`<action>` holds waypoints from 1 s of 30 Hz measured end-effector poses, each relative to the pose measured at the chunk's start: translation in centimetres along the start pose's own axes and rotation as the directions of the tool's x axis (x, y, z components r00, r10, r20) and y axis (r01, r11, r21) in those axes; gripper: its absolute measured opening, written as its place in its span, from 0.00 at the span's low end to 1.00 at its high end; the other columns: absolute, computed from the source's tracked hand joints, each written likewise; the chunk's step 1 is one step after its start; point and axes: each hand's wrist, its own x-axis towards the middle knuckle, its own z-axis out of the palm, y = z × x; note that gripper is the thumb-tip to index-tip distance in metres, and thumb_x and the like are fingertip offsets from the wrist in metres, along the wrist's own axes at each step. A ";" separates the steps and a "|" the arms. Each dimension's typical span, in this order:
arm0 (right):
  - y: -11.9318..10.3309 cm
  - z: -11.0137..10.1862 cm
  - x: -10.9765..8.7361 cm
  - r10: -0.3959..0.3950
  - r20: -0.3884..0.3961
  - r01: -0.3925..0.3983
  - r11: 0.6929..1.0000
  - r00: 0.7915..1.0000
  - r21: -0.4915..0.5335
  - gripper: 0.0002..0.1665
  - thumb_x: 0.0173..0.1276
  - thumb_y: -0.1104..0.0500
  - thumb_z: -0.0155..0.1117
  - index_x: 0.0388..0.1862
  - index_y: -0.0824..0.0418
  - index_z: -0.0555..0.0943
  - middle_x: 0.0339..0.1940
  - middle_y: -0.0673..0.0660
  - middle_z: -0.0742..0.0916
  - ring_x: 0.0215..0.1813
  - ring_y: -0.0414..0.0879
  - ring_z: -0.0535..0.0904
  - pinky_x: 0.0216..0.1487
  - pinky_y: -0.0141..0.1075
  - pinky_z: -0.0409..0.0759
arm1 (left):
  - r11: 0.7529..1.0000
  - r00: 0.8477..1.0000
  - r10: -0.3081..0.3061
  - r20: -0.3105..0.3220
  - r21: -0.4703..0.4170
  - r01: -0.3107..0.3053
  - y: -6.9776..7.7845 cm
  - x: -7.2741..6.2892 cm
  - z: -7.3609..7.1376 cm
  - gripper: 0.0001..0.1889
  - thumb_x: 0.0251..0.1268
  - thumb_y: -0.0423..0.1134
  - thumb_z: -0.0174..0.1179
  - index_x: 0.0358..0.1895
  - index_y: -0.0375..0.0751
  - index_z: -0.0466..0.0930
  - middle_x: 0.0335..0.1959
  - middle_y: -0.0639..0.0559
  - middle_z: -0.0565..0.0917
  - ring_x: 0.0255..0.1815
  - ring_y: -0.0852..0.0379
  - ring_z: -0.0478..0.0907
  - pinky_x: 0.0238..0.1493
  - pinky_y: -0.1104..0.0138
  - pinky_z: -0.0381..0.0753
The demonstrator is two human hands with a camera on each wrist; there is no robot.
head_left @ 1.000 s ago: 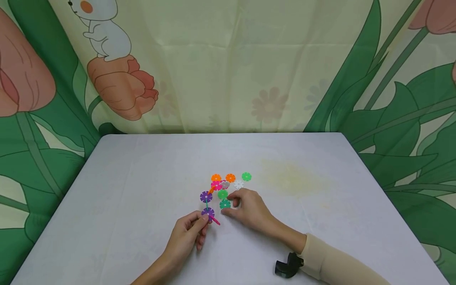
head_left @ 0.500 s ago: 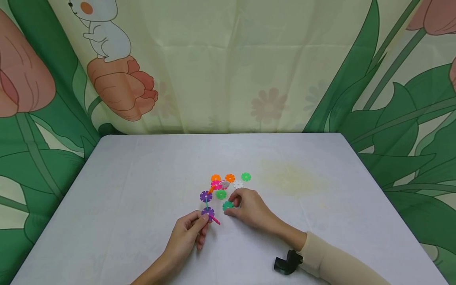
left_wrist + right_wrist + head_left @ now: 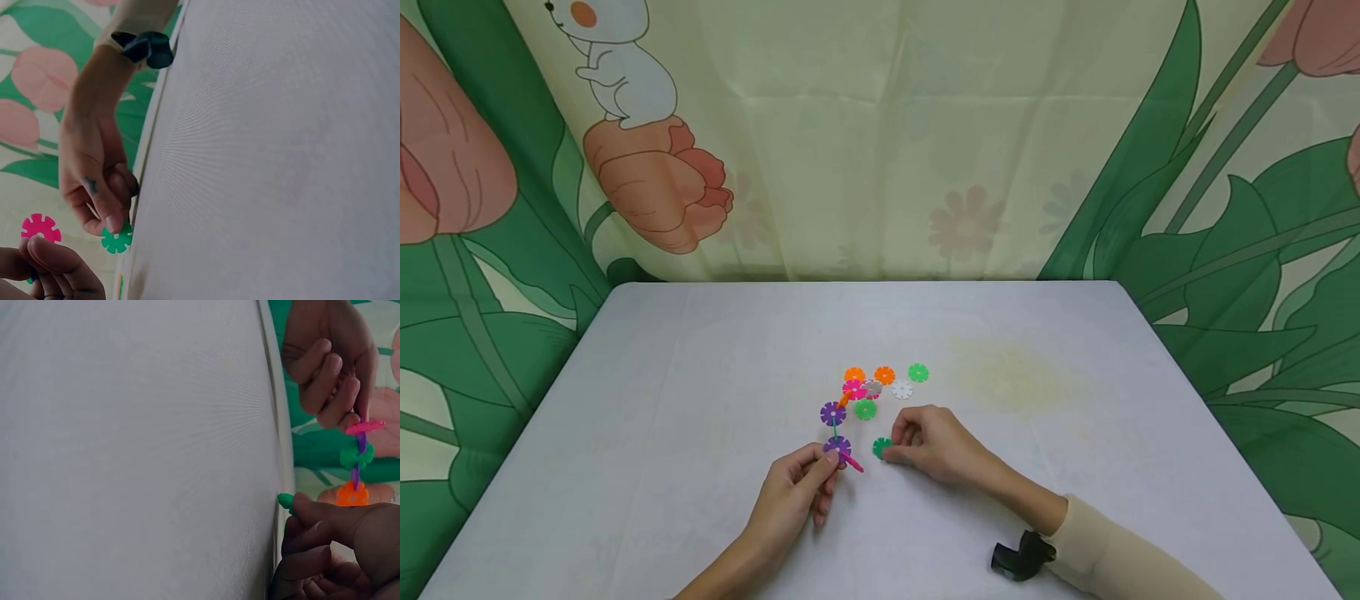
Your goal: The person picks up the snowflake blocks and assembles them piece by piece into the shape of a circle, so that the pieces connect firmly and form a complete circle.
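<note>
My left hand (image 3: 793, 492) pinches the near end of a chain of slotted plastic snowflake discs. Held at that end is a purple disc (image 3: 837, 445), with a pink disc (image 3: 41, 229) set crosswise on it. The chain runs away through a green disc (image 3: 357, 454), another purple disc (image 3: 832, 413) and an orange disc (image 3: 352, 494). Beside it on the right, my right hand (image 3: 936, 446) pinches a dark green disc (image 3: 881, 448) between thumb and fingers. That green disc and the chain stand apart. My left fingertips partly cover the near purple disc.
Near the chain's far end lie a light green disc (image 3: 865, 409), a white disc (image 3: 902, 389), two orange discs, one being this orange disc (image 3: 884, 375), and a further green disc (image 3: 918, 372). All are on the white table (image 3: 700, 375). A patterned curtain (image 3: 850, 167) hangs behind.
My right hand has taken hold of the dark green disc and drawn it off toward me and slightly right, away from the light green one. My left hand and the chain stay nearly still.
</note>
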 end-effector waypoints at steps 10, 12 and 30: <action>0.0 -0.1 -0.6 -0.010 0.051 0.007 0.998 0.999 0.054 0.06 0.66 0.55 0.79 0.35 0.57 0.91 0.22 0.49 0.87 0.22 0.39 0.76 0.25 0.28 0.73 | 1.000 1.000 -0.005 -0.014 0.005 0.005 0.1 0.0 0.1 0.15 0.82 0.43 0.58 0.47 0.31 0.80 0.28 0.52 0.77 0.23 0.58 0.71 0.23 0.70 0.76; 0.0 -0.1 -0.7 -0.004 0.079 -0.002 0.996 0.997 0.085 0.07 0.69 0.55 0.78 0.36 0.57 0.91 0.23 0.51 0.88 0.20 0.40 0.77 0.26 0.29 0.75 | 1.000 1.000 -0.007 -0.020 0.008 0.008 0.1 0.0 0.2 0.14 0.82 0.43 0.58 0.46 0.32 0.80 0.29 0.51 0.77 0.24 0.58 0.71 0.23 0.70 0.76; -0.6 -0.1 -3.3 -0.025 0.269 -0.096 0.901 0.963 0.424 0.21 0.77 0.52 0.69 0.39 0.72 0.87 0.24 0.51 0.86 0.21 0.37 0.77 0.27 0.27 0.76 | 1.000 1.000 0.007 -0.021 0.002 -0.007 0.2 -0.2 0.2 0.15 0.80 0.44 0.60 0.47 0.30 0.81 0.28 0.52 0.78 0.23 0.59 0.71 0.22 0.71 0.76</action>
